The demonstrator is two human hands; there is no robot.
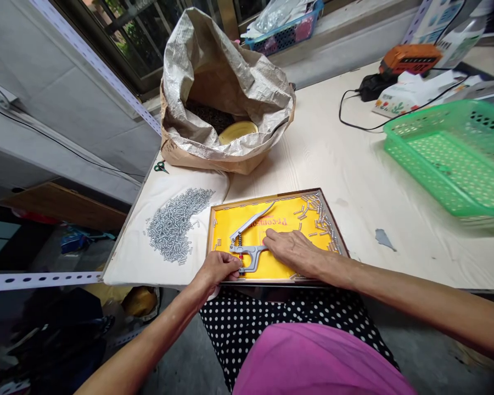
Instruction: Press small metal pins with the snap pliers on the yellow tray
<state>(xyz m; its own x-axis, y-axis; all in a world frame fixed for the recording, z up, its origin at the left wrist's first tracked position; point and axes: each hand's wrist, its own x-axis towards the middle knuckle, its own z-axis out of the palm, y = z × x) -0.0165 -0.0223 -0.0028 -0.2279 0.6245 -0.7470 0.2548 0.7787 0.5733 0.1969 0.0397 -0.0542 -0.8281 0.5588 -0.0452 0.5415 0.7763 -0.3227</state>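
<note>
Grey snap-fastener pliers (253, 257) lie over a shallow tray (332, 208) lined with yellow, their upper lever raised and the jaws toward the left. My right hand (292, 249) is closed around the lower handle. At the jaw end, my left hand (224, 267) has its thumb and fingers pinched together beside a small red part of the pliers. Whatever sits between those fingertips is too small to make out. Small metal tubular pieces (323, 222) are scattered in the tray, mostly along its right side.
Left of the tray, a heap of small silvery pieces (170, 227) rests on white cloth (125, 255), with green-handled scissors (161, 167) behind it. A large open sack (226, 156) stands at the back. To the right are a green basket (440, 189) and a black cord (356, 128).
</note>
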